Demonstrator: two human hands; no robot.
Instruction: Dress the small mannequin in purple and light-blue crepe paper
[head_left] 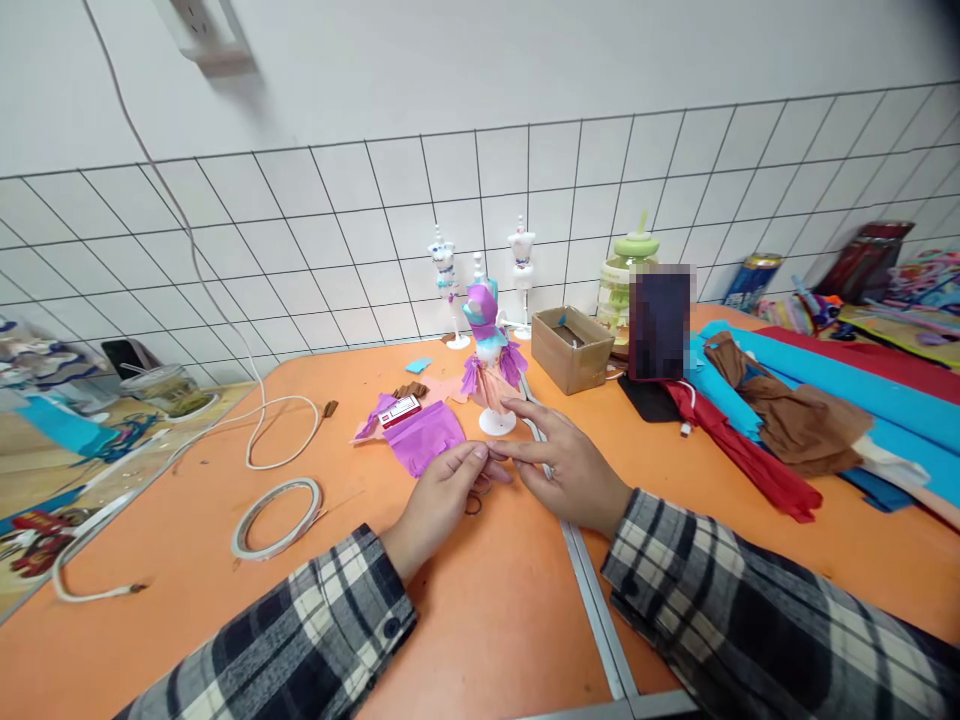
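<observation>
My left hand [442, 495] and my right hand [566, 465] meet fingertip to fingertip over the orange table [465, 620], both pinched on something small I cannot make out. A dark hair tie [473, 504] lies under my left fingers. A purple crepe paper sheet [424, 436] lies just beyond the hands, with a small red and white box [400, 410] on it. Behind it stands a small mannequin [490, 365] dressed in blue, purple and pink paper on a white round base.
Two more white mannequins [520, 262] stand by the tiled wall. A cardboard box [572, 347], a green-lidded jar [624, 280], rolls of blue, red and brown paper [787, 410], a tape roll [276, 516] and a white cable [259, 425] lie around.
</observation>
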